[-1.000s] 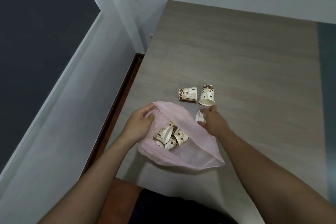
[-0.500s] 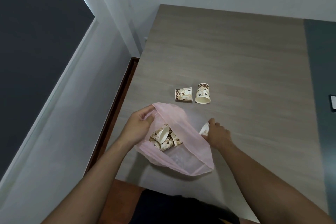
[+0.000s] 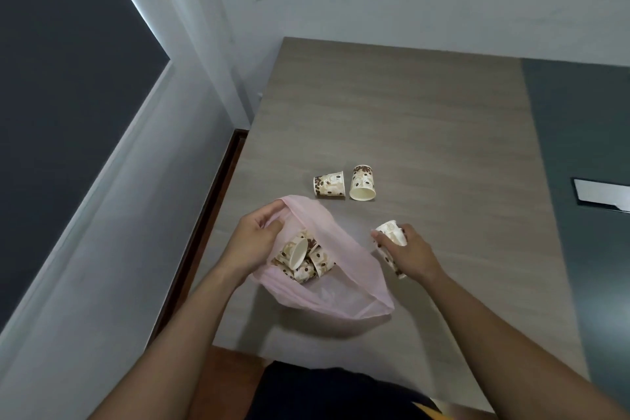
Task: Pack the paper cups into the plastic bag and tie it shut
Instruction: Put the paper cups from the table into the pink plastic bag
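Note:
A pink plastic bag (image 3: pixel 354 286) lies open on the wooden table (image 3: pixel 426 133), with several brown-patterned paper cups (image 3: pixel 301 257) inside it. My left hand (image 3: pixel 254 242) pinches the bag's upper left rim and holds the mouth up. My right hand (image 3: pixel 410 254) sits to the right of the bag, closed around paper cups (image 3: pixel 392 237); one pokes out above the fingers and another below the palm. Two more cups lie on their sides behind the bag: one (image 3: pixel 329 185) on the left and one (image 3: pixel 363 183) with its mouth toward me.
The table's left edge runs beside a dark wooden strip (image 3: pixel 218 194) and a grey wall. A dark panel with a pale rectangular object (image 3: pixel 601 196) borders the table on the right. My dark clothing shows at the near edge.
My right hand has moved right and away from the bag's rim with cups in it. The bag's right side has sagged lower. My left hand keeps its hold.

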The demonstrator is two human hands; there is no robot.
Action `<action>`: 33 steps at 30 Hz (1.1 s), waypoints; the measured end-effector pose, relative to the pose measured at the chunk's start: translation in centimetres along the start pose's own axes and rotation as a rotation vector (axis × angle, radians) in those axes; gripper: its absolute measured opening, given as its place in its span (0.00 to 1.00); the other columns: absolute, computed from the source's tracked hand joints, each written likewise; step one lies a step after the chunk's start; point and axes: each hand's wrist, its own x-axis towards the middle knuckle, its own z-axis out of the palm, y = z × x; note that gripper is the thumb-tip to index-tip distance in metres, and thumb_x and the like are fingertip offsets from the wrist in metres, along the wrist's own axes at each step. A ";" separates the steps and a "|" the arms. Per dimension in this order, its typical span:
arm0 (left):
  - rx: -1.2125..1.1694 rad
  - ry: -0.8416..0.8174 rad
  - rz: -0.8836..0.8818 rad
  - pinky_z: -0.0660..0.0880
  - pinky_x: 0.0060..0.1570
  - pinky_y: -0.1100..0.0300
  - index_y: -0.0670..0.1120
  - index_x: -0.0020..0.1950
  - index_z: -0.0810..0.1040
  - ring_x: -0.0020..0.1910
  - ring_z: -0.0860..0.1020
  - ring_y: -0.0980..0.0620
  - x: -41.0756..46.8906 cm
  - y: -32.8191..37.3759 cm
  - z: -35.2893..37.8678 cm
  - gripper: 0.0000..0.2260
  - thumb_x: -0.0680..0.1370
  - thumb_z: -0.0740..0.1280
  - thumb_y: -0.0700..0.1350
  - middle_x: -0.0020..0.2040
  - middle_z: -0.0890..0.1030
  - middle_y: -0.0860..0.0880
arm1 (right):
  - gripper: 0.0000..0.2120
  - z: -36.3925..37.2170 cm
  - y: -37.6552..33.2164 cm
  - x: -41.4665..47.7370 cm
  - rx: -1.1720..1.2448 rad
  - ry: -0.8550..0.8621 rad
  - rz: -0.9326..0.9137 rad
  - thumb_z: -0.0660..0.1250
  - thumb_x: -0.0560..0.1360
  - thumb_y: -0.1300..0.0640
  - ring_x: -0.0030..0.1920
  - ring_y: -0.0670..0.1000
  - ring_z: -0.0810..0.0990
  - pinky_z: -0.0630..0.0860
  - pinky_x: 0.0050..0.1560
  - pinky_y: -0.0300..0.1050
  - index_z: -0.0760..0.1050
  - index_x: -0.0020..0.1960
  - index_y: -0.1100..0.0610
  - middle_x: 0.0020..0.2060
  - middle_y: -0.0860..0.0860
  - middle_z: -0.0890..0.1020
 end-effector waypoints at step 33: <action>0.032 -0.036 0.127 0.76 0.50 0.78 0.56 0.78 0.78 0.51 0.82 0.77 -0.8 5.8 -2.6 0.23 0.87 0.65 0.36 0.62 0.82 0.67 | 0.29 8.3 -16.2 -7.3 0.149 -0.462 -0.518 0.75 0.80 0.44 0.36 0.41 0.83 0.78 0.33 0.39 0.63 0.74 0.44 0.68 0.53 0.75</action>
